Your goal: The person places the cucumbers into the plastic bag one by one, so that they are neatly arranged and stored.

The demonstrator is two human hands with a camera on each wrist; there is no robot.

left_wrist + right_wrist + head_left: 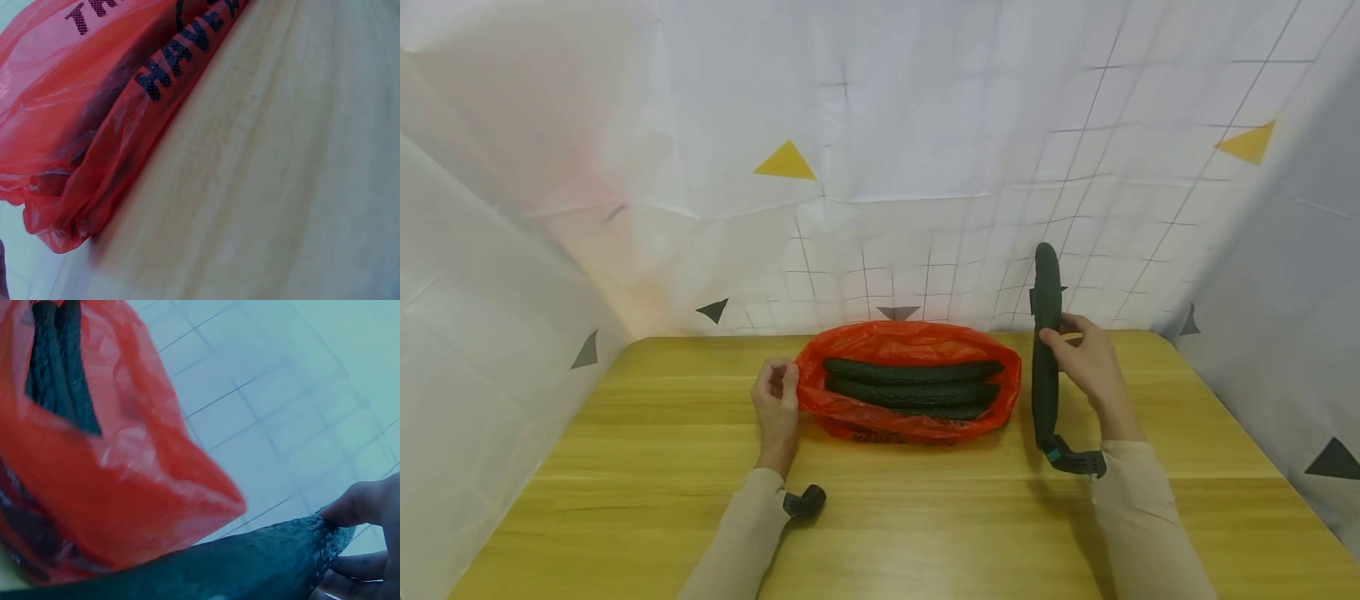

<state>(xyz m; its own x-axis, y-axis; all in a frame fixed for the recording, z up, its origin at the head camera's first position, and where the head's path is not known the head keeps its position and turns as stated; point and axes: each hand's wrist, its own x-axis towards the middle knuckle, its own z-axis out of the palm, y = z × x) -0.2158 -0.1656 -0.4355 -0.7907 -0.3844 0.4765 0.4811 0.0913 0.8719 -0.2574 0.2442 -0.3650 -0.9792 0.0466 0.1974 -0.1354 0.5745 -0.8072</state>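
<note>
A red plastic bag (pixel 917 335) with black print lies on the table with its mouth spread wide; dark green cucumbers (pixel 913 393) rest side by side inside. At the bag's left rim, my left hand (pixel 777 408) pinches the plastic between thumb and fingers. My right hand (pixel 1088 362) grips another cucumber (pixel 1046 287), held lengthwise away from me, just right of the bag. In the right wrist view, thumb and fingers pinch this cucumber (pixel 212 565) near one end. The left wrist view shows the bag's printed side (pixel 69 119), with the left hand almost wholly out of frame.
The wood-grain table (pixel 895 533) runs up to a white sheet (pixel 910 250) with grid lines and coloured triangles at the back. Similar sheets stand at both sides. A small black wrist-worn device (pixel 805 502) sits at the left cuff, another (pixel 1075 461) at the right.
</note>
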